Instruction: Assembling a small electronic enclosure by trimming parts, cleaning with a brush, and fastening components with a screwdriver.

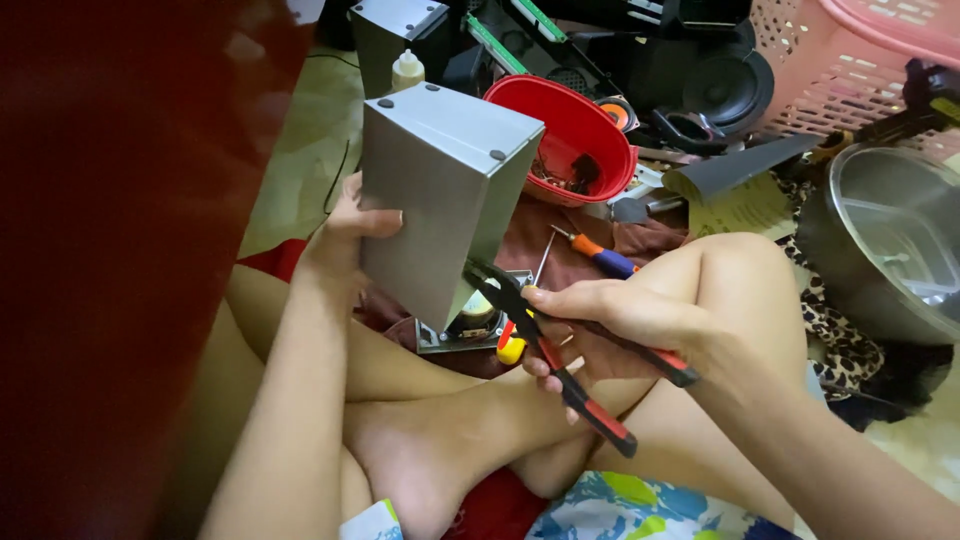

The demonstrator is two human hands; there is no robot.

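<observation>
1. Crossed bare legs [450, 420] are seen nearest the camera, with a patch of blue, green and white patterned fabric [640, 505] at the lower edge.
2. A pair of pliers [570, 350] with black and red handles is held in the right hand [610, 320]; the grip is closed around both handles, and the nose of the pliers is placed at the lower right edge of the metal case.
3. A grey metal case [440, 190], box-shaped with screws at its top corners, is held upright and tilted above the legs. It is steadied by the left hand [345, 235], whose grip is wrapped round the left side, thumb on the front face.
4. Under the case, a metal base plate with a round part [470, 330] is seen, and a yellow and red tool handle [510, 345] lies just beside it.
5. A screwdriver with an orange and blue handle [600, 257] is laid on a dark red cloth [540, 240] behind the case.
6. A red plastic bowl [575, 135] holding small parts is placed farther back.
7. To the right, a metal pot [880, 240] stands on the floor [300, 150], near a leopard-print fabric [840, 340].
8. At the far edge, a black loudspeaker [725, 85], a pink plastic basket [850, 60] and a small white bottle [407, 70] are seen.
9. The left side is covered by a blurred dark red surface [120, 250].
</observation>
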